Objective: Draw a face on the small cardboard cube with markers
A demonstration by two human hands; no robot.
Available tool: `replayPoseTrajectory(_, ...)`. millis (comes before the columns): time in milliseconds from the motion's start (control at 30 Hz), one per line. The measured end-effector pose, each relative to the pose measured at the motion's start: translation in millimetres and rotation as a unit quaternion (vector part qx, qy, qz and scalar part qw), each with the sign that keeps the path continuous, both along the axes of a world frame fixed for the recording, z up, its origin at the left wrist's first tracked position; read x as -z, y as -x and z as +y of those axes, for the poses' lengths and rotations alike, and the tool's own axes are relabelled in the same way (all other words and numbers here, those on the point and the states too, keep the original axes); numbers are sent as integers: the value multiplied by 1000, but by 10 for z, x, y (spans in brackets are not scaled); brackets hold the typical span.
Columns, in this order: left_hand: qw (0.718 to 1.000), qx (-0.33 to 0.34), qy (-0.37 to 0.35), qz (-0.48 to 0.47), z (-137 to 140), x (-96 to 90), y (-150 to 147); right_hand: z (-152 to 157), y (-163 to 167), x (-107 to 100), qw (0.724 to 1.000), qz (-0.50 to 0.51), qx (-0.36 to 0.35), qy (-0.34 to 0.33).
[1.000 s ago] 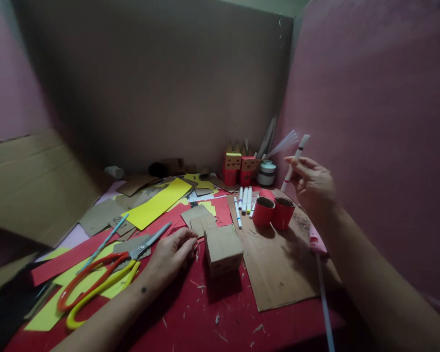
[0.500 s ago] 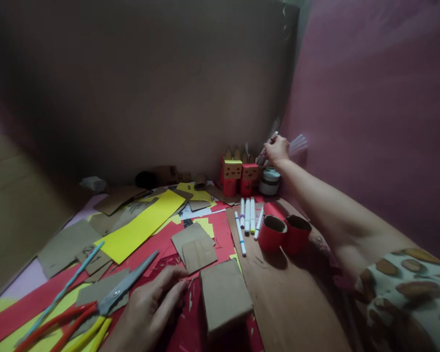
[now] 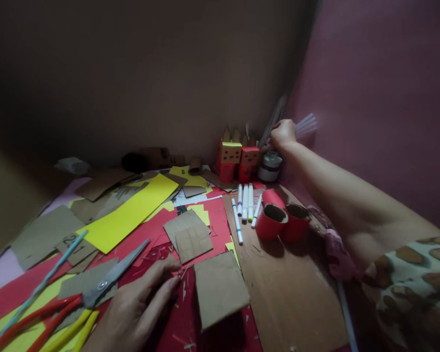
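Note:
My left hand [image 3: 144,298] rests at the near edge, thumb and fingers loosely apart, holding nothing. Just right of it sits a cardboard box [image 3: 222,288]; to its left lie scissors [image 3: 102,283] with red handles. My right hand [image 3: 284,133] reaches to the far right corner above a lidded jar [image 3: 270,166]. Its fingers are closed and face away, so what they hold is hidden. Pale translucent sticks [image 3: 306,123] show behind the wrist. Two red tube figures [image 3: 230,164] with cardboard faces stand left of the jar.
Several markers [image 3: 245,203] lie beside red-covered tubes [image 3: 271,222] on the brown board. Yellow paper [image 3: 132,212], cardboard pieces [image 3: 188,239] and a light-blue stick [image 3: 44,283] spread over the left side. Walls close off the back and the right.
My right hand has moved slightly farther into the corner; the slim white stick seen in its fingers earlier is now hidden. The view has shifted a little. My left hand stays beside the box.

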State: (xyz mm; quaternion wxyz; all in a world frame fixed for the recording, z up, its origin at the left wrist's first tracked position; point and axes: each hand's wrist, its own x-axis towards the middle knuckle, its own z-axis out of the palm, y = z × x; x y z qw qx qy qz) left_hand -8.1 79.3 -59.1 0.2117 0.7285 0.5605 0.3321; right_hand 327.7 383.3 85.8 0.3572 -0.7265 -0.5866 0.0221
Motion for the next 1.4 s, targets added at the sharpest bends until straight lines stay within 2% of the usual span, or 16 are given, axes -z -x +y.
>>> replayPoseTrajectory(200, 999, -6, 42, -13, 23, -129, -80, -609, 69, -149, 986, 145, -83, -11)
replayPoseTrajectory(333, 997, -12, 56, -43, 24, -187, -133, -1060, 178, -233, 968, 221, -108, -59)
replayPoseTrajectory(500, 991, -29, 92, -88, -8, -224, -166, -1614, 290, -318, 932, 298, -156, -135)
replayPoseTrajectory(600, 989, -25, 99, -103, -14, -222, -176, -2016, 361, -221, 905, 328, -191, -192)
replayPoseTrajectory(633, 989, -24, 99, -107, -11, -217, -179, -2150, 386, -155, 879, 358, -227, -220)
replayPoseTrajectory(700, 987, -28, 102, -118, -5, -209, -184, -2396, 437, 10, 839, 402, -280, -235)
replayPoseTrajectory(733, 986, -32, 106, -125, -4, -208, -184, -2503, 460, 96, 828, 419, -293, -229)
replayPoseTrajectory(867, 979, -68, 113, -156, -34, -270, -178, -2848, 534, 358, 804, 493, -303, -135)
replayPoseTrajectory(933, 973, -99, 95, -183, -68, -342, -181, -2994, 564, 412, 793, 509, -320, -101)
replayPoseTrajectory(1067, 962, -142, 49, -226, -135, -475, -212, -3219, 602, 425, 769, 521, -363, -74)
replayPoseTrajectory(1233, 970, -139, 64, -190, -160, -479, -241, -3246, 570, 436, 774, 532, -335, -72)
replayPoseTrajectory(1400, 969, -124, 74, -199, -148, -437, -223, -3185, 518, 533, 789, 522, -320, -50)
